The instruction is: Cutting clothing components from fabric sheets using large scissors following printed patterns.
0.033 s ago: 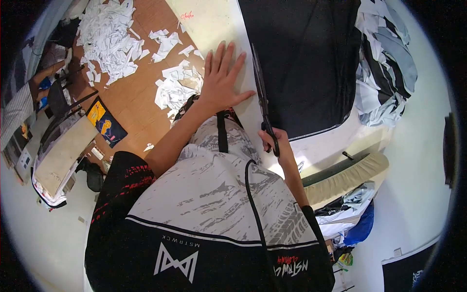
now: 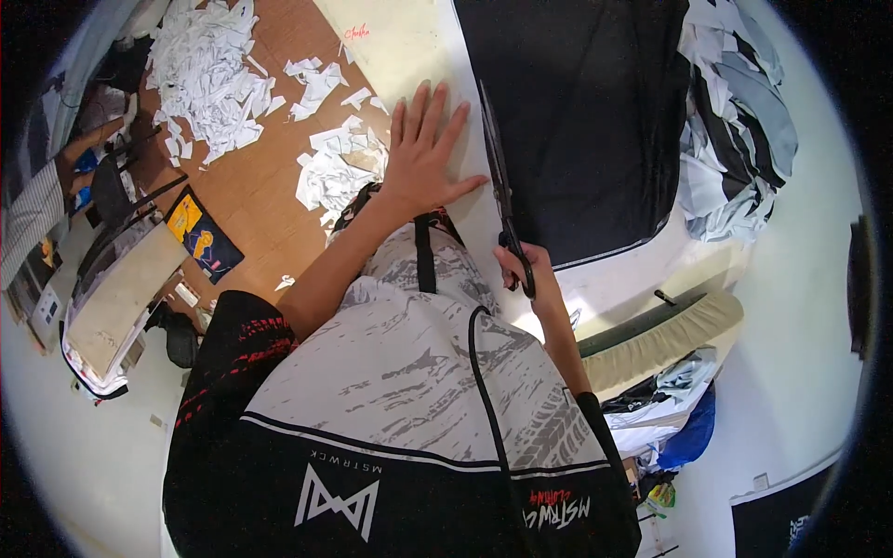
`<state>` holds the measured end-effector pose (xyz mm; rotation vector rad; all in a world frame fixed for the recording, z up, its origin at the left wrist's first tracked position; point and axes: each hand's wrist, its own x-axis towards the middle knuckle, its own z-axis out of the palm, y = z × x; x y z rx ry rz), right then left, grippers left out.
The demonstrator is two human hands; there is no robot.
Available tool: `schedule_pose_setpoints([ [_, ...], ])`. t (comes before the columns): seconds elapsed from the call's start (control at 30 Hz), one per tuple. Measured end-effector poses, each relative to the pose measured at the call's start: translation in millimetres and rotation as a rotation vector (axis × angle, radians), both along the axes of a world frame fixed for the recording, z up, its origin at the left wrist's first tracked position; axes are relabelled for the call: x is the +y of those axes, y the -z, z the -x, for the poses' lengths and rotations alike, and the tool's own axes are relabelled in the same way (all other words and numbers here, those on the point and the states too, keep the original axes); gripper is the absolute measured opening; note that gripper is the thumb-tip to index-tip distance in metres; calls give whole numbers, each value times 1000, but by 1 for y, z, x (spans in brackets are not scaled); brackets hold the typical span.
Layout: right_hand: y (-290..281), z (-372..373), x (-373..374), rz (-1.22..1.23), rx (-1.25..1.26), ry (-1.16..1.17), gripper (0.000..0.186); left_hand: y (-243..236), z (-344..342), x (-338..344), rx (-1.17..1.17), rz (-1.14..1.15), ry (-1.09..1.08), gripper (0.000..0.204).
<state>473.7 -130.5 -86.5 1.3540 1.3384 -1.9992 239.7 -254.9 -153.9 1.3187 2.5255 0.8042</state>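
My left hand (image 2: 428, 153) lies flat with its fingers spread on the pale table top (image 2: 395, 51), along a white strip (image 2: 470, 112) beside a black cloth (image 2: 581, 130). The long dark scissors (image 2: 506, 209) are in my right hand (image 2: 538, 270), whose fingers are wrapped round the handles near the table's front. Their blades point away from me and lie along the left edge of the cloth, close to my left thumb. Whether the blades have cloth between them I cannot make out.
White scraps (image 2: 209, 79) are heaped on the brown floor (image 2: 265, 186) at left. A pile of white, grey and black cloth (image 2: 735, 121) lies at the table's right. A padded cream board (image 2: 670, 335) stands near my right arm.
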Motion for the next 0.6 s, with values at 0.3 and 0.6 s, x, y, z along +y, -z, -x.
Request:
schedule_pose_setpoints([
  [0.3, 6, 21, 10, -59, -88, -106, 32, -1, 0, 0, -50, -2, -2, 106],
  [0.6, 13, 51, 13, -71, -78, -53, 43, -5, 7, 2, -69, 19, 12, 106],
])
